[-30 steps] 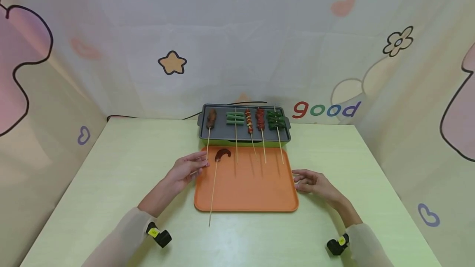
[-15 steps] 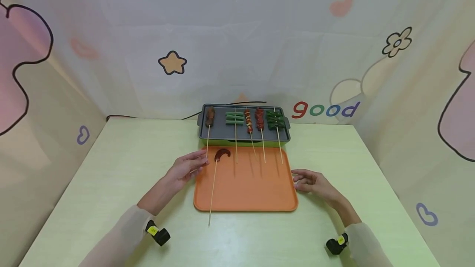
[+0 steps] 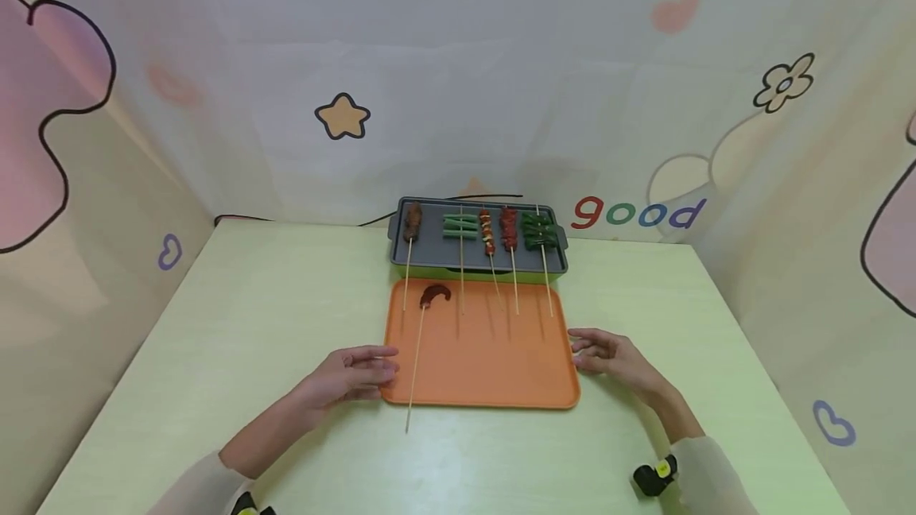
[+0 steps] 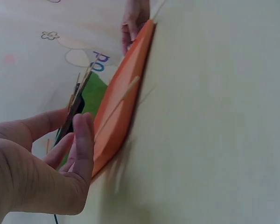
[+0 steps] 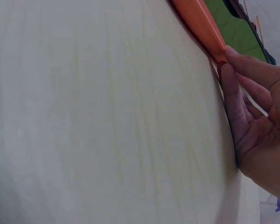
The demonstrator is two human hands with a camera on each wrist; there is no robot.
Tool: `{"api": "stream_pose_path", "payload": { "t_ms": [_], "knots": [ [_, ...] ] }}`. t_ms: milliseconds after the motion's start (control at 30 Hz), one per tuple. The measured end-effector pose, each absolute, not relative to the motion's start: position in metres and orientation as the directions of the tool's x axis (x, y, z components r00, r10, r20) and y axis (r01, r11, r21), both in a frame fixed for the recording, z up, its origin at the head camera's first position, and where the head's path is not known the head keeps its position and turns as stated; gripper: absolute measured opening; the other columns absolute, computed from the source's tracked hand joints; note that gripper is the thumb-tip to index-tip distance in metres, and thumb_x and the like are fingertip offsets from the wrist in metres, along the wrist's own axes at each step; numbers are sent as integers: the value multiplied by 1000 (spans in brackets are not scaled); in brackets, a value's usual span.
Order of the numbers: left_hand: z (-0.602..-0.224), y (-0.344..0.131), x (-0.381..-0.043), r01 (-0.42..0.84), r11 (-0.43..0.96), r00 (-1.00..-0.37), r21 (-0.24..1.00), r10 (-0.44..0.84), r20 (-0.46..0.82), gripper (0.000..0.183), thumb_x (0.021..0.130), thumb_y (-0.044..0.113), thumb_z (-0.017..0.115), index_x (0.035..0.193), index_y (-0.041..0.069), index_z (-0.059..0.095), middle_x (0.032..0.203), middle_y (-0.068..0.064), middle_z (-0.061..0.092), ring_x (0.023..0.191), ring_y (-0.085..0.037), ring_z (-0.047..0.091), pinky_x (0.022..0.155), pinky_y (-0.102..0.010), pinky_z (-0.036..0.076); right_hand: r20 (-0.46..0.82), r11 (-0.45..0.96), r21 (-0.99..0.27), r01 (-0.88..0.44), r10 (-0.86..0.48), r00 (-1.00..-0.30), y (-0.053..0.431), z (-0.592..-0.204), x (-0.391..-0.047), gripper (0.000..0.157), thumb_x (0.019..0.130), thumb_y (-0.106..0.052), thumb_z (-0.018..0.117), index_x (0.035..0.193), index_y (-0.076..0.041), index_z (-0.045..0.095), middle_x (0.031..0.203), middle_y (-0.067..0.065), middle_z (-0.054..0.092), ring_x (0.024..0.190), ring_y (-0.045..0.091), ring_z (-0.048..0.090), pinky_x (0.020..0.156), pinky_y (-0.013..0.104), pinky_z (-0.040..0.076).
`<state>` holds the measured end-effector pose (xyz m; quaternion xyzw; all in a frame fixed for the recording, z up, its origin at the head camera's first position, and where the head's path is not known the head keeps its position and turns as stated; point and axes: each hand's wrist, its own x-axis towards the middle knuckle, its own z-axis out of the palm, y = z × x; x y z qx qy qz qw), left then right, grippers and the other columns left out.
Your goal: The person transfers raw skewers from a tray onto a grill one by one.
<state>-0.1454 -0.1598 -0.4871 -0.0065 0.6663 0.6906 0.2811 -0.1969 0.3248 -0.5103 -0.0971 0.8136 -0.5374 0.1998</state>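
Note:
An orange tray (image 3: 494, 372) lies on the table, and a skewer with a dark curled piece (image 3: 434, 293) rests on its left part, its stick passing over the front rim. My left hand (image 3: 347, 376) is at the tray's left edge, fingers loosely extended and holding nothing. In the left wrist view, this hand (image 4: 51, 158) has its thumb and fingers apart. My right hand (image 3: 611, 356) touches the tray's right rim with its relaxed fingertips. Behind the tray, a grill pan (image 3: 429, 261) carries several skewers; the brown meat skewer (image 3: 413, 222) is leftmost, its stick reaching over the tray.
Green vegetable pieces (image 3: 460, 225), a thin red-and-yellow skewer (image 3: 487, 230), a red meat skewer (image 3: 509, 227) and a dark green leafy skewer (image 3: 538, 230) lie on the pan. A printed curtain (image 3: 429, 102) stands behind the table (image 3: 286, 300).
My left hand has left the brown meat skewer's stick and moved down toward the front along the tray's left edge. The right hand stays put. The head view has shifted slightly.

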Motion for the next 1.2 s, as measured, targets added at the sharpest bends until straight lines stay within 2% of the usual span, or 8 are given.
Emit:
{"api": "stream_pose_path", "payload": {
  "t_ms": [100,267,367,567,900,1000,1200],
  "knots": [
    [-490,-161,-131,-378,66,-826,924,427,-368,57,95,17,73,144,-4,53,127,-13,73,103,-15,74,87,-30,60,-214,396,-917,54,-372,-903,327,-509,-196,58,98,-12,68,149,6,45,120,8,66,95,2,66,75,22,55],
    [-494,-162,-113,-380,86,-800,921,469,-374,55,93,16,75,140,-6,56,114,-6,77,98,-16,75,81,-31,61,-203,381,-923,49,-377,-904,328,-510,-195,59,98,-12,68,148,8,44,115,-2,67,94,1,66,75,22,55],
    [-498,-159,-107,-388,81,-794,918,477,-377,55,92,15,76,139,-5,56,114,-5,77,98,-16,75,80,-30,60,-200,373,-926,48,-380,-903,328,-511,-194,59,98,-11,67,148,9,44,114,-4,66,94,1,66,75,21,55],
    [-502,-148,-104,-403,52,-798,914,468,-379,58,92,13,75,143,-6,53,123,-11,75,101,-15,76,81,-30,61,-192,366,-930,42,-382,-904,327,-511,-194,58,99,-10,67,148,9,44,117,2,66,95,1,66,75,21,55],
    [-504,-135,-106,-440,33,-808,898,422,-411,59,91,12,77,142,-5,53,115,-8,77,99,-17,76,79,-30,62,-191,372,-927,41,-375,-907,325,-512,-195,56,99,-8,66,148,9,45,120,12,65,94,1,65,73,21,53],
    [-503,-132,-107,-445,29,-807,895,421,-414,59,91,11,77,143,-4,53,113,-7,78,98,-17,77,77,-28,62,-193,375,-926,44,-370,-909,324,-512,-195,56,98,-8,67,147,9,45,119,10,66,94,1,65,72,20,52],
    [-501,-126,-111,-449,36,-811,893,403,-424,60,90,9,77,144,-1,53,105,-4,79,96,-17,77,75,-27,61,-202,385,-921,53,-359,-911,324,-514,-195,56,98,-10,67,147,6,47,115,0,67,94,2,65,73,21,53]
  ]
}}
